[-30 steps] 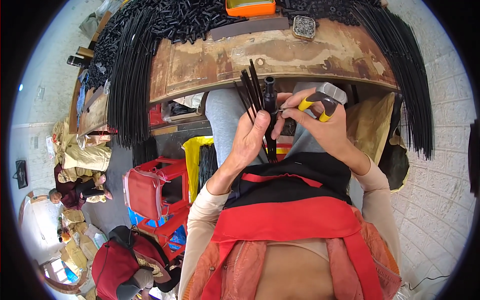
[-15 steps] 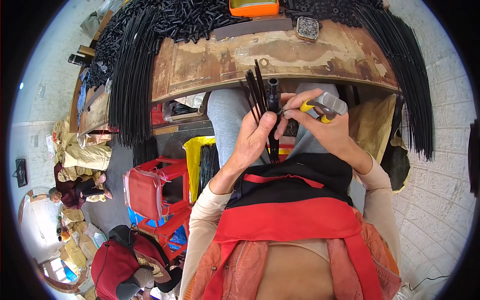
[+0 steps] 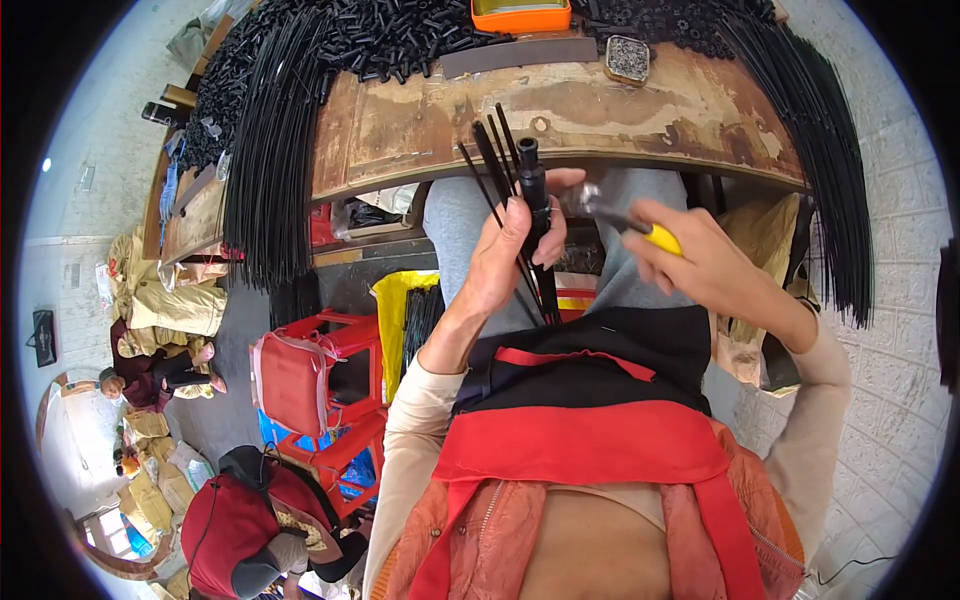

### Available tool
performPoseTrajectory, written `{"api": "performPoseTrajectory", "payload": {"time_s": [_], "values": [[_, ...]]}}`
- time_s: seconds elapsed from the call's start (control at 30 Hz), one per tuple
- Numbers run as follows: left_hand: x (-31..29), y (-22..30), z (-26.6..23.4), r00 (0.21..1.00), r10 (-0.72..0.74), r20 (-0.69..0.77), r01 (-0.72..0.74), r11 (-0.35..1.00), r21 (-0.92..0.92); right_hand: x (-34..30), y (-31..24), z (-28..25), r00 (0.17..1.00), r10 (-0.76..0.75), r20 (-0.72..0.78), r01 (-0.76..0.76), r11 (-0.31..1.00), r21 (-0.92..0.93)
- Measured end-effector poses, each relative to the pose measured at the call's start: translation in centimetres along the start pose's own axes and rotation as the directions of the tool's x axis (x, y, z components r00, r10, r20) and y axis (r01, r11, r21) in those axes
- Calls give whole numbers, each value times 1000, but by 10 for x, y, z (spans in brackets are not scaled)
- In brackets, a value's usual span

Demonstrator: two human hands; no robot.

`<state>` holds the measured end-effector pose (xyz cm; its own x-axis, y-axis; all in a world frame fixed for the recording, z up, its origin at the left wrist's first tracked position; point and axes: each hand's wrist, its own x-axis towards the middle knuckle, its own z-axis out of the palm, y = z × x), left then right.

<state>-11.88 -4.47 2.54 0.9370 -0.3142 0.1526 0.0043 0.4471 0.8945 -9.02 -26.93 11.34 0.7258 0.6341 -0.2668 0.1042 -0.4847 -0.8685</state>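
Note:
My left hand point(image 3: 497, 258) is closed around a black tubular fitting point(image 3: 535, 188), held upright just short of the bench edge. Thin black rods point(image 3: 492, 150), resembling umbrella ribs, fan out at the fitting's left and run down below it. My right hand point(image 3: 700, 252) grips a pair of pliers point(image 3: 662, 238) with yellow-and-black handles. Their metal head points left at the fitting, blurred by motion and close to my left fingertips. Whether the jaws touch the fitting I cannot tell.
Across the wooden bench point(image 3: 440, 130) lie heaps of black tubes point(image 3: 390, 40), a small pin-filled box point(image 3: 627, 60) and an orange tray point(image 3: 520, 17). Long rod bundles hang over both sides. Red stools point(image 3: 300, 370) stand at left; a person in maroon point(image 3: 230, 530) is lower left.
The pliers have swung from pointing away, tucked in my right hand, to pointing at the fitting. My right hand has drawn back rightward from the fitting. My left hand keeps its hold.

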Motion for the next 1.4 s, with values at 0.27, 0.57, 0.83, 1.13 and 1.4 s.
{"api": "performPoseTrajectory", "payload": {"time_s": [0.27, 0.57, 0.83, 1.13, 1.4], "values": [[-4, -1, 5, 996, -58, 70, 57, 998, 16, -12, 0, 1, 984, 120, 133, -109, 990, -91], [-6, -3, 8, 999, -22, 39, 22, 1000, 4, -6, -19, -12, 952, 171, 253, -127, 976, -179], [-17, -1, 9, 1000, -5, -1, 5, 1000, 0, 1, -10, -10, 697, 276, 662, -578, 763, 290], [4, -4, 13, 996, -56, 74, 56, 998, 10, -15, -38, -37, 949, 205, 241, -105, 923, -371], [16, -7, 4, 994, -4, -112, 12, 997, 71, 17, -22, -34, 979, 125, 161, -54, 921, -386]]}}
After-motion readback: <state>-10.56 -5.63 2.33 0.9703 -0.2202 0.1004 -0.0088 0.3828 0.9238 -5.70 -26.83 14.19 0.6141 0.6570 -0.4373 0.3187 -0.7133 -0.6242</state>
